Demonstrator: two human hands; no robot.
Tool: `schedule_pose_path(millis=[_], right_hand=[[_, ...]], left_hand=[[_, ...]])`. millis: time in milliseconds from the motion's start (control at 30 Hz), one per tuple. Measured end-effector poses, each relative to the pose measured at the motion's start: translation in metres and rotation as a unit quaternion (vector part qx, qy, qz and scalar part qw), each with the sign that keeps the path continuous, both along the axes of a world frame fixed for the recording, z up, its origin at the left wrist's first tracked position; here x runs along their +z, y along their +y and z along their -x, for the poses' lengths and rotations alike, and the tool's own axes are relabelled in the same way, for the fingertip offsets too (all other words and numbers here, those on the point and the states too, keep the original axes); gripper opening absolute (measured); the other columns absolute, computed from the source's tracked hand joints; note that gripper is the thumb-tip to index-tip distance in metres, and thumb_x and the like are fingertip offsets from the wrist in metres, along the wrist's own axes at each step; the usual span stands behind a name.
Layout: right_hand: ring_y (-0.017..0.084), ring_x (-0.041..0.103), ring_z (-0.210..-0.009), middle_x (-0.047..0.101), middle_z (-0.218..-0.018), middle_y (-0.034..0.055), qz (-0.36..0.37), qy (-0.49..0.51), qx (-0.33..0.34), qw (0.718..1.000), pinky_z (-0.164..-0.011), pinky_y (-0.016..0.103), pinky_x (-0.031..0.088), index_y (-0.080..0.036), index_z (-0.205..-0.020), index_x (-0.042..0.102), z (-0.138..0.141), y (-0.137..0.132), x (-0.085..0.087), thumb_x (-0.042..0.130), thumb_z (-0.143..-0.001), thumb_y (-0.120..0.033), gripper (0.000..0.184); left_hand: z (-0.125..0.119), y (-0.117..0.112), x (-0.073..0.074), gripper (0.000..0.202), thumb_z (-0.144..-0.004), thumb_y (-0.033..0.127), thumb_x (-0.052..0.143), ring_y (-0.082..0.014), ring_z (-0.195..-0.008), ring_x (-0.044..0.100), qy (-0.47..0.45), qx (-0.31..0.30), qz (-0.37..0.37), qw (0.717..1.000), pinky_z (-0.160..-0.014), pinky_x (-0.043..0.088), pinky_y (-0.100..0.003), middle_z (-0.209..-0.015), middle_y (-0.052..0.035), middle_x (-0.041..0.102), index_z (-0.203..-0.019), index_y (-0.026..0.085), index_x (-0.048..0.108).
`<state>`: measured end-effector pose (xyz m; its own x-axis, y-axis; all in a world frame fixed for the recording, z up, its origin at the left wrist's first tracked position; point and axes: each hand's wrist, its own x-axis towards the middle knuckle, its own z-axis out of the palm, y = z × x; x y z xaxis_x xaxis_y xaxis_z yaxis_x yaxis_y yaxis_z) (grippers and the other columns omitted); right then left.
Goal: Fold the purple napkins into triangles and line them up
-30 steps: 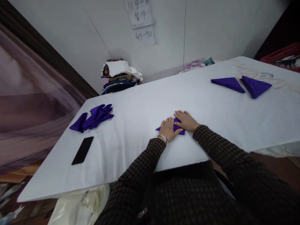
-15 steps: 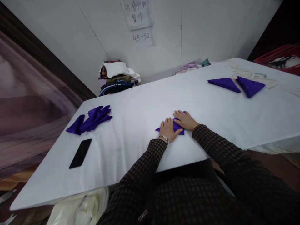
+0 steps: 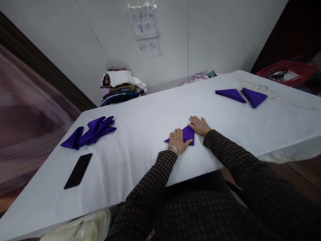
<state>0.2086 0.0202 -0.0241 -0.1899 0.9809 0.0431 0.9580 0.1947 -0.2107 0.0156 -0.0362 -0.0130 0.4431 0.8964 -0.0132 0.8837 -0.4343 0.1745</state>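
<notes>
A purple cloth napkin (image 3: pixel 188 134), folded into a small pointed shape, lies flat on the white-covered table (image 3: pixel 140 167) in front of me. My left hand (image 3: pixel 178 140) rests palm down on its left part, fingers stretched out and thumb apart. At its upper right edge is my right hand (image 3: pixel 200 126), also flat with spread fingers, touching the cloth or just beside it. Part of the napkin is hidden under the left hand. Two folded purple napkins, one narrow (image 3: pixel 231 95) and one wider (image 3: pixel 254 97), lie at the far right.
Crumpled purple cloths (image 3: pixel 96 130) lie at the left, with a black flat phone-like object (image 3: pixel 78 170) nearer me. A pile of folded clothes (image 3: pixel 122 86) sits behind the table by the wall. Beyond the far right corner stands a red basket (image 3: pixel 298 78).
My right hand has slid off the napkin toward its right edge, so more purple cloth shows. The left hand stays pressed on it. The camera view has shifted slightly.
</notes>
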Motion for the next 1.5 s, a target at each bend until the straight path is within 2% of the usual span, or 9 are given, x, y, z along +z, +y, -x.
schedule_pose_path(millis=[200,300,400,500,567,700,867,1100,1500], right_hand=[[0.028,0.025,-0.142,0.031,-0.155,0.012,0.043,0.004,-0.024,0.999,-0.108,0.061,0.024,-0.021,-0.141,0.042,-0.007,0.011,0.018,0.019,-0.099,-0.041,0.051],[0.029,0.02,-0.144,0.026,-0.156,0.0148,0.022,0.03,-0.048,0.998,-0.11,0.059,0.021,-0.017,-0.145,0.037,0.006,0.008,0.032,0.018,-0.099,-0.046,0.058],[0.028,0.017,-0.145,0.025,-0.156,0.0158,-0.021,0.039,0.027,0.999,-0.114,0.053,0.014,-0.014,-0.147,0.034,0.036,-0.008,0.039,0.02,-0.097,-0.055,0.066],[0.028,0.018,-0.144,0.028,-0.155,0.0172,-0.006,0.043,0.146,0.988,-0.115,0.051,0.012,-0.011,-0.146,0.036,0.063,-0.024,0.035,0.023,-0.096,-0.059,0.071],[0.03,0.019,-0.144,0.029,-0.154,0.0187,0.019,0.045,0.175,0.983,-0.115,0.051,0.013,-0.009,-0.146,0.037,0.07,-0.028,0.03,0.024,-0.095,-0.06,0.073],[0.032,0.02,-0.143,0.028,-0.154,0.0193,0.037,0.035,0.164,0.985,-0.113,0.053,0.015,-0.01,-0.145,0.038,0.062,-0.021,0.021,0.024,-0.097,-0.056,0.068],[0.031,0.023,-0.143,0.032,-0.153,0.017,0.012,0.014,0.165,0.986,-0.112,0.052,0.017,-0.014,-0.144,0.041,0.046,-0.007,0.015,0.022,-0.098,-0.053,0.063],[0.029,0.024,-0.143,0.03,-0.155,0.0134,0.009,0.015,0.127,0.992,-0.112,0.051,0.018,-0.018,-0.146,0.039,0.033,0.006,0.008,0.021,-0.098,-0.055,0.064],[0.031,0.025,-0.142,0.032,-0.154,0.0121,-0.017,0.0,0.129,0.992,-0.112,0.052,0.022,-0.02,-0.144,0.042,0.03,0.006,0.002,0.02,-0.096,-0.06,0.066]], left_hand=[[0.0,0.001,0.0,0.08,-0.09,0.066,0.023,-0.0279,-0.144,0.022,-0.004,0.004,-0.003,1.0,-0.117,0.017,-0.049,-0.155,-0.0154,0.029,-0.147,0.01,0.031],[0.0,0.001,-0.001,0.082,-0.09,0.067,0.024,-0.0282,-0.144,0.022,-0.002,0.004,-0.007,1.0,-0.117,0.017,-0.049,-0.155,-0.0156,0.03,-0.147,0.009,0.03],[0.0,0.001,0.0,0.08,-0.09,0.065,0.028,-0.0283,-0.144,0.022,0.003,0.002,-0.008,1.0,-0.117,0.017,-0.048,-0.155,-0.0145,0.029,-0.149,0.011,0.028],[0.0,0.001,0.003,0.072,-0.09,0.059,0.034,-0.0284,-0.145,0.019,0.018,-0.008,-0.012,1.0,-0.117,0.016,-0.048,-0.156,-0.0096,0.029,-0.15,0.019,0.028],[0.001,0.0,0.004,0.07,-0.09,0.057,0.036,-0.0285,-0.146,0.016,0.022,-0.015,-0.018,0.999,-0.118,0.015,-0.049,-0.156,-0.007,0.03,-0.15,0.023,0.027],[0.001,0.0,0.002,0.075,-0.089,0.06,0.035,-0.0288,-0.146,0.018,0.02,-0.004,-0.01,1.0,-0.118,0.016,-0.048,-0.155,-0.0098,0.032,-0.15,0.017,0.029],[0.0,-0.001,0.001,0.08,-0.09,0.065,0.024,-0.0285,-0.144,0.022,0.023,0.006,-0.007,1.0,-0.118,0.017,-0.048,-0.153,-0.0146,0.034,-0.147,0.009,0.033],[-0.001,-0.003,0.005,0.081,-0.091,0.064,0.027,-0.0285,-0.145,0.021,0.026,0.007,0.0,1.0,-0.118,0.017,-0.048,-0.154,-0.0146,0.031,-0.149,0.008,0.027],[0.004,-0.005,0.0,0.083,-0.09,0.066,0.022,-0.0286,-0.146,0.016,0.024,0.016,-0.001,1.0,-0.119,0.01,-0.053,-0.157,-0.0148,0.024,-0.15,0.008,0.023]])
